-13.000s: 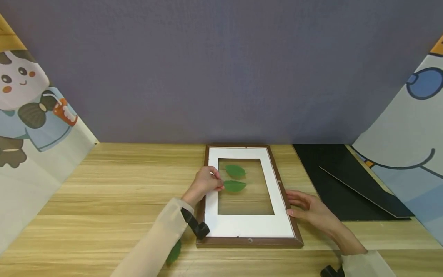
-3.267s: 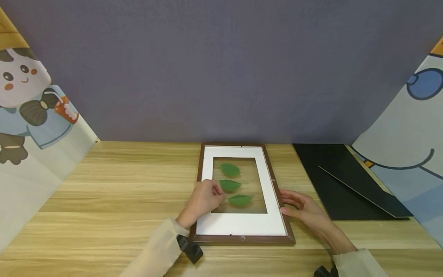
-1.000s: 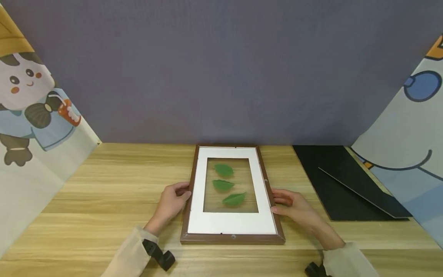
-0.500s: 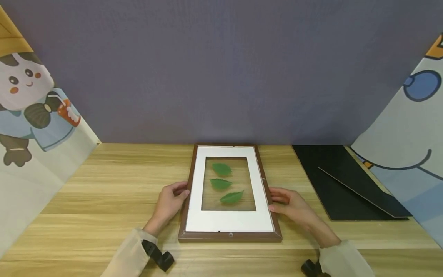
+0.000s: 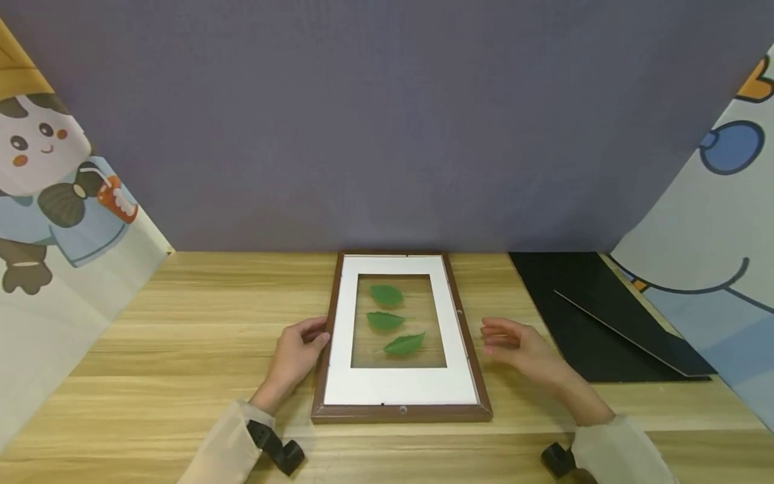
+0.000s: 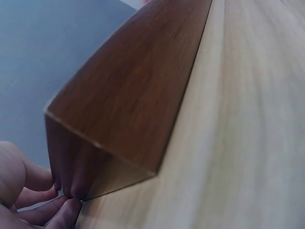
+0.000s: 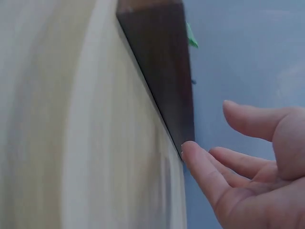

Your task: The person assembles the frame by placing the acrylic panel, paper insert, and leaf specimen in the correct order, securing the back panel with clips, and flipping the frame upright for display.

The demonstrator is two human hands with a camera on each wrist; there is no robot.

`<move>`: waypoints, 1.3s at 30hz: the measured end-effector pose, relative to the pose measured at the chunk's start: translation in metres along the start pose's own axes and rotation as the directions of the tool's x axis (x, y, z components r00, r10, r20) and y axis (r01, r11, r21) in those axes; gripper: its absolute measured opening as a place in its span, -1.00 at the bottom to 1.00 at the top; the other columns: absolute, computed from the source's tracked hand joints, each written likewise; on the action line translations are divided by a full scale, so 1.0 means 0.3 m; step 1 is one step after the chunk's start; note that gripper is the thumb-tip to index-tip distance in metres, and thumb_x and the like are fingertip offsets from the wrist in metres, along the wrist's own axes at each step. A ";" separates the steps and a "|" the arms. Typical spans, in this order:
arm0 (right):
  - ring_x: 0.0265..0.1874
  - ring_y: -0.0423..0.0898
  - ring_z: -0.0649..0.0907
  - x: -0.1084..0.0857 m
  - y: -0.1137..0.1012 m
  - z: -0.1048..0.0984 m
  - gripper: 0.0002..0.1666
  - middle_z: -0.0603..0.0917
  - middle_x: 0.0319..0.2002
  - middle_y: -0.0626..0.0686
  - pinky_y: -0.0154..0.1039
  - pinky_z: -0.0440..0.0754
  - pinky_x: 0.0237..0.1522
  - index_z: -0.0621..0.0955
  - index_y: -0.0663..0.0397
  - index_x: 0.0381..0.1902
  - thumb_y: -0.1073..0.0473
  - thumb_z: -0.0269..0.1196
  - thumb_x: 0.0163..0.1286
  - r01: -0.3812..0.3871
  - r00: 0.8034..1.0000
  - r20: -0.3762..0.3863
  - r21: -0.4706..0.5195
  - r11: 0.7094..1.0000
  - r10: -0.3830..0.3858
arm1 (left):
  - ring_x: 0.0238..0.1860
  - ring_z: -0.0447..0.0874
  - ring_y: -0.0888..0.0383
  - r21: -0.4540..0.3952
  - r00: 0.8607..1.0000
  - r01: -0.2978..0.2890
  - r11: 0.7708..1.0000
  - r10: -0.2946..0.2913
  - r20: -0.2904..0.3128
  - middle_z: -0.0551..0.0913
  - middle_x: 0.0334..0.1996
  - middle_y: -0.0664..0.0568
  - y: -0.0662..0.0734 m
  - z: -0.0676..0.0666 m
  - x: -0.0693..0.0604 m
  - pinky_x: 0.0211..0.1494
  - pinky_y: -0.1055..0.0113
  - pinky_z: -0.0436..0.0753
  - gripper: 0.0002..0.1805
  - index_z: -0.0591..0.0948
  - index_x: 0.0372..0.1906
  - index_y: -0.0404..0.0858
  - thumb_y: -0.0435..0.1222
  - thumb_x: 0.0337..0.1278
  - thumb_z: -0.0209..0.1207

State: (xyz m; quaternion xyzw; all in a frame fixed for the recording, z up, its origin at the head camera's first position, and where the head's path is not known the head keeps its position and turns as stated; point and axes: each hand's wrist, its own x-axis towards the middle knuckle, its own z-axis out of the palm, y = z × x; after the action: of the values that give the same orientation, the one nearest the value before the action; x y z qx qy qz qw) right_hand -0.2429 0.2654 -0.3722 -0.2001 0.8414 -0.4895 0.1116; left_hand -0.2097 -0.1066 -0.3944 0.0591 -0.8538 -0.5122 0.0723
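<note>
A grey wall (image 5: 387, 134) stands behind the wooden table (image 5: 211, 336). Mid-table lies the brown frame (image 5: 402, 414), its far edge close to the wall; wood runs broadly to its left and separates it from the black boards (image 5: 605, 302) at right. The left hand (image 5: 291, 359), fingers relaxed, touches its left edge. The right hand (image 5: 532, 353), thumb and fingers apart, holds nothing beside its right edge. Three leaves (image 5: 385, 321) line the opening.

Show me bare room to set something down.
Widest: the wooden table left of the left hand, toward the left cartoon panel. Smaller: the strip in front of the frame, and the gap between frame and black boards, partly taken by the right hand. Crowded: the frame's window with three leaves, and the right side under the boards.
</note>
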 end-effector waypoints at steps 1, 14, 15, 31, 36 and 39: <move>0.09 0.31 0.55 -0.003 0.000 -0.010 -0.34 0.48 0.13 0.46 -0.46 0.60 -0.09 0.28 0.53 0.28 0.29 0.21 0.32 -0.008 1.000 -0.005 -0.002 1.000 0.008 | 0.00 0.62 -0.15 -0.002 1.000 0.002 1.000 -0.002 0.001 0.62 -0.02 -0.34 0.000 -0.001 -0.001 0.05 0.13 0.65 -0.65 0.55 0.08 -0.48 -0.49 0.17 0.12; 0.05 0.28 0.56 -0.039 0.005 -0.132 -0.39 0.43 0.20 0.44 -0.33 0.66 -0.21 0.34 0.45 0.27 0.24 0.20 0.34 -0.097 0.993 -0.081 -0.162 0.982 0.085 | 0.02 0.61 -0.14 -0.004 1.000 0.000 1.000 0.000 0.013 0.62 -0.01 -0.33 0.002 -0.005 -0.002 0.04 0.14 0.65 -0.65 0.54 0.09 -0.47 -0.48 0.19 0.12; 0.04 0.27 0.57 -0.041 0.007 -0.139 -0.39 0.42 0.20 0.44 -0.33 0.66 -0.22 0.34 0.46 0.26 0.24 0.20 0.35 -0.095 0.993 -0.081 -0.169 0.981 0.082 | 0.02 0.61 -0.14 -0.005 1.000 0.001 1.000 -0.001 0.015 0.62 -0.01 -0.33 0.002 -0.006 -0.002 0.04 0.14 0.65 -0.65 0.54 0.09 -0.47 -0.48 0.20 0.12; -0.09 -0.09 0.64 -0.055 0.058 -0.216 -0.39 0.46 0.18 0.44 -0.46 0.60 -0.25 0.38 0.45 0.24 0.15 0.20 0.37 -0.139 0.985 -0.144 -0.297 0.945 0.099 | 0.00 0.62 -0.16 0.006 1.000 -0.007 1.000 0.006 0.015 0.63 -0.03 -0.33 0.000 -0.005 0.000 0.05 0.13 0.65 -0.65 0.55 0.08 -0.48 -0.48 0.19 0.12; -0.20 -0.41 0.58 -0.058 0.077 -0.234 -0.39 0.49 0.14 0.43 -0.45 0.60 -0.25 0.38 0.43 0.24 0.13 0.20 0.37 -0.163 0.978 -0.179 -0.314 0.935 0.110 | 0.00 0.62 -0.16 0.011 1.000 -0.011 1.000 0.011 0.016 0.63 -0.04 -0.34 0.001 -0.006 -0.002 0.05 0.12 0.65 -0.65 0.55 0.08 -0.48 -0.48 0.18 0.12; -0.09 -0.05 0.65 -0.062 0.089 -0.245 -0.37 0.47 0.14 0.45 -0.30 0.64 -0.21 0.36 0.44 0.24 0.10 0.19 0.39 -0.181 0.973 -0.195 -0.334 0.925 0.120 | 0.00 0.62 -0.16 0.013 1.000 -0.012 1.000 0.012 0.016 0.63 -0.04 -0.33 0.001 -0.006 -0.003 0.04 0.12 0.65 -0.66 0.55 0.08 -0.48 -0.48 0.19 0.12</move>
State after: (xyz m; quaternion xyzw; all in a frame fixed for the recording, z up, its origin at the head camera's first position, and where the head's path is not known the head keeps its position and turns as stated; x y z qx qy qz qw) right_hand -0.2604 0.3428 -0.3592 -0.1087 0.9342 -0.3375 0.0392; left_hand -0.2086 -0.1079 -0.3934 0.0505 -0.8580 -0.5066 0.0683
